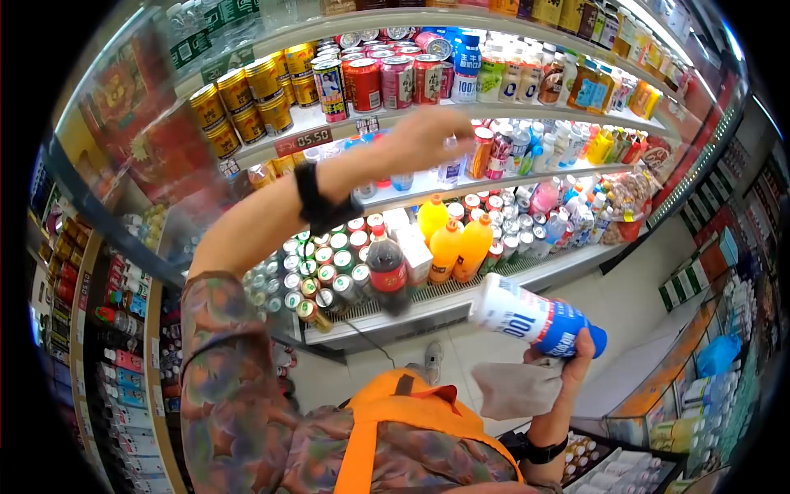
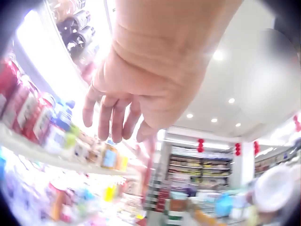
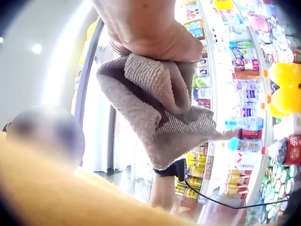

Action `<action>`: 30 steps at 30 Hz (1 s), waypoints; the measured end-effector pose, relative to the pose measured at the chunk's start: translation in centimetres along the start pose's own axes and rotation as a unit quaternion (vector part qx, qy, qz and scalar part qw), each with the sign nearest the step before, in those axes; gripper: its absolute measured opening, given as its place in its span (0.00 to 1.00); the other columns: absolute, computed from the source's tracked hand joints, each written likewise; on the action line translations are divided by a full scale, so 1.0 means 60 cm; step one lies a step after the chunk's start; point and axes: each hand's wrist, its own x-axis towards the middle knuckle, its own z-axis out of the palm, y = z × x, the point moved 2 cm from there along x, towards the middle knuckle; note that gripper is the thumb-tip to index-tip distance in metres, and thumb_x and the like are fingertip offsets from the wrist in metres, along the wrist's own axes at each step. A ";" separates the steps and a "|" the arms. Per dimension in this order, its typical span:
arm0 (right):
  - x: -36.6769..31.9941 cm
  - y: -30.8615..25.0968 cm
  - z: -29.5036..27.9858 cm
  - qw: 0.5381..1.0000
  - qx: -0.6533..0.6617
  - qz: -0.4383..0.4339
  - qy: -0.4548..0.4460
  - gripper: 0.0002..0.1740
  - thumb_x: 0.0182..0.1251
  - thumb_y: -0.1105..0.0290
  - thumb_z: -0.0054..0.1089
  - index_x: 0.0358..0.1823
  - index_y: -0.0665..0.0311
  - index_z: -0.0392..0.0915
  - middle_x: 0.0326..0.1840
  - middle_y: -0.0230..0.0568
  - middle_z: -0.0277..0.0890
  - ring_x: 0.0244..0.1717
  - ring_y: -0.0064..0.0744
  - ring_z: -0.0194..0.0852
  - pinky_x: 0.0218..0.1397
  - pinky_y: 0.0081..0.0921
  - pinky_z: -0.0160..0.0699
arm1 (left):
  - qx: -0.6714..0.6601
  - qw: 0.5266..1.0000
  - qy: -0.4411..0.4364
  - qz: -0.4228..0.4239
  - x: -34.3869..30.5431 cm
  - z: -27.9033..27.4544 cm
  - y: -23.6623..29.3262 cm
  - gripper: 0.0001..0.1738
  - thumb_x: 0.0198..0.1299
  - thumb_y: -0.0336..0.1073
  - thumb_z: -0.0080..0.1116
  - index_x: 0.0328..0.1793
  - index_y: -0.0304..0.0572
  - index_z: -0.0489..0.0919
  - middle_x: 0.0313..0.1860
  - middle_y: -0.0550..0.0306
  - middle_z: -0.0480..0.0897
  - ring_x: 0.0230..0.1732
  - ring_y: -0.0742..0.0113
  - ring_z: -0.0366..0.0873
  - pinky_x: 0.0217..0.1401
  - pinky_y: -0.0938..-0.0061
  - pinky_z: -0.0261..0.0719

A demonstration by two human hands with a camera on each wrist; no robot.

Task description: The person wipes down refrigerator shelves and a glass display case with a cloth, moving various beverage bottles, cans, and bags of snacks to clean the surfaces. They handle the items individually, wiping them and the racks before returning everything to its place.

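Right hand (image 1: 574, 362): grip closed around a blue-and-white bottle (image 1: 539, 321), with a grey cloth (image 1: 518, 389) held in the same hand. Bottle sits out over the floor, in front of the lowest shelf (image 1: 461, 306) and well apart from it. Long axis slanted: white end up and to the left in the head view, blue end down and to the right. Walls opaque; contents cannot be seen.

Left hand (image 1: 428, 136): raised in front of the shelves, blurred in the head view. Left wrist view resolves it: grip loose, fingers extended and slightly apart.

Containers on lowest shelf: cola bottle (image 1: 386, 265), dark liquid inside, upright beside a white carton (image 1: 415, 253); orange bottles (image 1: 446, 249) just right of the carton; rows of drink cans to the left. Upper shelf: yellow cans (image 1: 234, 89), stacked.

View comparison: bottle is plain in the head view only. Right wrist view gives the cloth's folds and ribbed texture. Left wrist view adds red hanging ornaments (image 2: 201, 145) and ceiling lights (image 2: 217, 55).
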 end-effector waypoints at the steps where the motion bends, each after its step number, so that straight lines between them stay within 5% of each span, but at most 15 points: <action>1: 0.023 -0.012 -0.003 1.000 0.013 -0.012 0.000 0.34 0.57 0.54 0.63 0.59 0.70 0.69 0.52 0.49 0.77 0.52 0.40 0.79 0.60 0.34 0.79 | 0.021 0.993 0.015 -0.113 0.041 0.000 -0.069 0.11 0.61 0.35 0.61 0.46 0.35 0.83 0.39 0.48 0.84 0.40 0.60 0.83 0.45 0.68 0.80; 3: 0.076 -0.032 -0.002 0.999 0.009 -0.039 0.007 0.35 0.56 0.53 0.63 0.59 0.71 0.68 0.53 0.51 0.76 0.55 0.43 0.77 0.63 0.37 0.76 | 0.037 0.981 0.109 -0.155 0.107 -0.017 -0.186 0.15 0.56 0.38 0.57 0.42 0.34 0.85 0.39 0.42 0.85 0.42 0.48 0.84 0.48 0.61 0.80; 4: 0.104 -0.041 -0.005 0.999 0.012 -0.051 -0.002 0.35 0.56 0.53 0.63 0.59 0.71 0.68 0.53 0.52 0.76 0.56 0.45 0.77 0.64 0.38 0.75 | 0.108 0.974 0.155 -0.121 0.137 -0.020 -0.249 0.18 0.56 0.40 0.58 0.45 0.34 0.84 0.40 0.39 0.85 0.43 0.46 0.84 0.50 0.59 0.79; 6: 0.166 -0.061 -0.001 0.999 -0.003 -0.040 -0.012 0.35 0.56 0.53 0.63 0.59 0.70 0.67 0.52 0.51 0.75 0.55 0.44 0.77 0.64 0.38 0.75 | 0.150 0.957 0.161 -0.188 0.190 -0.025 -0.322 0.25 0.55 0.43 0.60 0.53 0.33 0.81 0.44 0.36 0.84 0.48 0.45 0.83 0.51 0.59 0.79; 10: 0.267 -0.079 0.013 0.997 -0.036 -0.062 -0.007 0.37 0.54 0.51 0.63 0.59 0.68 0.67 0.50 0.46 0.74 0.52 0.39 0.78 0.60 0.33 0.78 | 0.164 0.929 -0.079 -0.323 0.271 -0.022 -0.385 0.42 0.49 0.58 0.63 0.65 0.34 0.73 0.57 0.34 0.79 0.56 0.48 0.80 0.59 0.62 0.76; 12: 0.305 -0.084 0.009 0.997 -0.053 -0.052 -0.011 0.38 0.53 0.51 0.63 0.60 0.67 0.66 0.51 0.45 0.74 0.53 0.39 0.78 0.60 0.35 0.79 | 0.227 0.915 -0.163 -0.291 0.300 -0.005 -0.429 0.45 0.52 0.66 0.61 0.66 0.38 0.73 0.61 0.36 0.77 0.61 0.50 0.76 0.63 0.62 0.75; 17: 0.378 -0.077 0.011 0.998 -0.064 -0.017 -0.014 0.40 0.50 0.51 0.66 0.62 0.65 0.65 0.50 0.45 0.73 0.52 0.38 0.78 0.57 0.32 0.81 | 0.228 0.891 -0.231 -0.317 0.309 -0.013 -0.472 0.46 0.52 0.67 0.61 0.66 0.38 0.73 0.61 0.37 0.77 0.62 0.50 0.76 0.64 0.62 0.75; 23: 0.457 -0.092 0.007 0.991 -0.111 0.034 -0.060 0.42 0.46 0.52 0.68 0.62 0.65 0.65 0.48 0.45 0.74 0.42 0.35 0.81 0.42 0.26 0.86 | 0.200 0.897 -0.196 -0.342 0.302 -0.028 -0.483 0.47 0.52 0.69 0.60 0.66 0.39 0.73 0.61 0.37 0.77 0.62 0.50 0.76 0.64 0.62 0.75; 30: 0.503 -0.123 0.006 0.960 -0.221 0.066 -0.160 0.46 0.43 0.47 0.69 0.61 0.65 0.66 0.48 0.47 0.74 0.46 0.36 0.80 0.49 0.30 0.82 | 0.143 0.920 -0.033 -0.363 0.267 -0.041 -0.471 0.48 0.52 0.71 0.58 0.67 0.39 0.73 0.62 0.38 0.77 0.63 0.51 0.75 0.65 0.61 0.74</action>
